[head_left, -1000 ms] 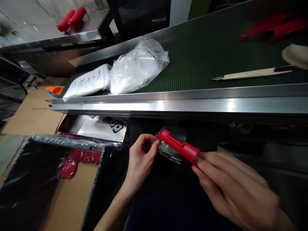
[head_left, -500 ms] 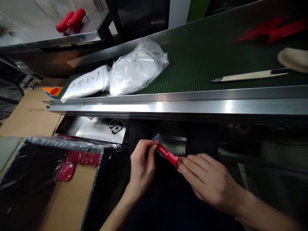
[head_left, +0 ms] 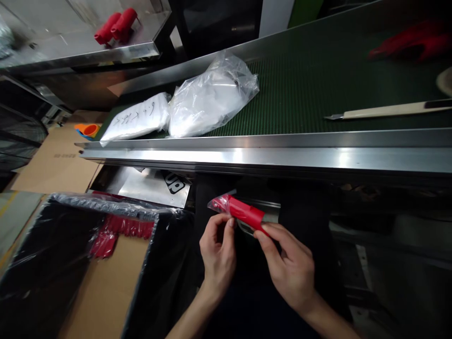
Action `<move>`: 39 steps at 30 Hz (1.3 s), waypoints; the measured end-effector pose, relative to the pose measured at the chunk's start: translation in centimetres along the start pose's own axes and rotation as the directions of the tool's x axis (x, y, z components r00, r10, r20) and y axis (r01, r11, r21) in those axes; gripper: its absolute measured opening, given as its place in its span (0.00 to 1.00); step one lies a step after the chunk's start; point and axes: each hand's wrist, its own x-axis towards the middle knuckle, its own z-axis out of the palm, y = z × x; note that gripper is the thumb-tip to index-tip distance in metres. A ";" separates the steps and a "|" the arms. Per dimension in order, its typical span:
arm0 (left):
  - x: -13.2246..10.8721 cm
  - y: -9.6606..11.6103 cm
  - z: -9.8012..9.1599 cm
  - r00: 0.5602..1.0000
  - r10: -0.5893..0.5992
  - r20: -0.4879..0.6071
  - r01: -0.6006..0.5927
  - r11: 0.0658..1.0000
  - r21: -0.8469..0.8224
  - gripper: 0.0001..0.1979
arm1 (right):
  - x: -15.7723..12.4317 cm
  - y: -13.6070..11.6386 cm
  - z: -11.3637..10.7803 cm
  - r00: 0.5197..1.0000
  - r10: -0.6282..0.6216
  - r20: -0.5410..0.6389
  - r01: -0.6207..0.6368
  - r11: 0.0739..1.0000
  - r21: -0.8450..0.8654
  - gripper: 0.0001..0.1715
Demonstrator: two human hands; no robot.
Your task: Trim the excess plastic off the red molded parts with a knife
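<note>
Between my two hands, a red plastic tube-like part (head_left: 247,213) slants down to the right. Its far left end sits inside a small clear plastic bag (head_left: 216,204). My left hand (head_left: 218,252) is closed in a pinch at the bag's edge, with thumb and forefinger together just below the part. The part's lower right end is gripped between the thumb and fingers of my right hand (head_left: 289,263). Both hands are above my lap, on the near side of the conveyor's metal edge.
On the green conveyor belt (head_left: 293,94) lie two white plastic packs (head_left: 212,101), a pale-handled knife (head_left: 388,110) and blurred red parts (head_left: 413,42). A lined carton (head_left: 102,287) at lower left holds several red bagged pieces (head_left: 130,227). Two red parts (head_left: 123,23) rest on a metal table.
The red part has rotated to show its broad side and risen slightly. The clear bag now shows plainly around its left end. The whole view has shifted a little.
</note>
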 end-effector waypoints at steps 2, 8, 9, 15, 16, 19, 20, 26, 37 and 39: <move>0.2 0.0 -0.6 1.000 0.003 0.009 -0.003 1.000 0.020 0.05 | 0.6 0.9 -1.1 0.979 -0.179 0.098 0.185 0.982 -0.046 0.18; 2.1 -0.5 -3.2 0.994 0.020 0.108 -0.035 0.989 0.142 0.07 | 3.1 1.5 -3.9 0.723 -0.482 0.495 0.605 0.787 -0.118 0.15; 2.2 -0.3 -3.5 0.987 0.039 0.159 -0.064 0.986 0.156 0.06 | 3.4 1.3 -3.9 0.691 -0.497 0.525 0.641 0.757 -0.127 0.15; 0.1 2.2 -2.7 0.867 0.223 0.446 -0.274 0.960 0.051 0.03 | 3.8 0.3 -2.8 0.759 -0.447 0.473 0.603 0.757 -0.252 0.14; -0.3 2.6 -2.6 0.861 0.242 0.447 -0.287 0.957 0.034 0.04 | 3.6 0.3 -2.6 0.787 -0.438 0.434 0.574 0.779 -0.254 0.14; -0.2 3.0 -3.3 0.865 0.317 0.389 -0.353 0.935 0.023 0.06 | 3.3 0.1 -2.3 0.825 -0.413 0.385 0.514 0.833 -0.207 0.17; 0.2 2.8 -3.8 0.860 0.350 0.370 -0.390 0.920 0.035 0.08 | 3.3 -0.1 -2.3 0.828 -0.399 0.394 0.493 0.853 -0.171 0.19; 1.6 1.0 -7.0 0.759 0.231 0.609 -0.345 0.935 0.075 0.39 | 4.0 -1.9 -2.2 0.872 -0.015 0.490 -0.090 0.978 0.189 0.13; -0.1 0.4 -8.7 0.753 -0.231 0.617 0.481 0.832 -0.275 0.31 | 7.9 -2.7 2.1 0.682 -0.114 0.723 -0.062 0.975 0.212 0.07; 0.0 -0.2 -9.6 0.754 -0.241 0.611 0.501 0.813 -0.297 0.33 | 8.5 -3.4 2.2 0.652 -0.154 0.743 0.015 0.981 0.191 0.06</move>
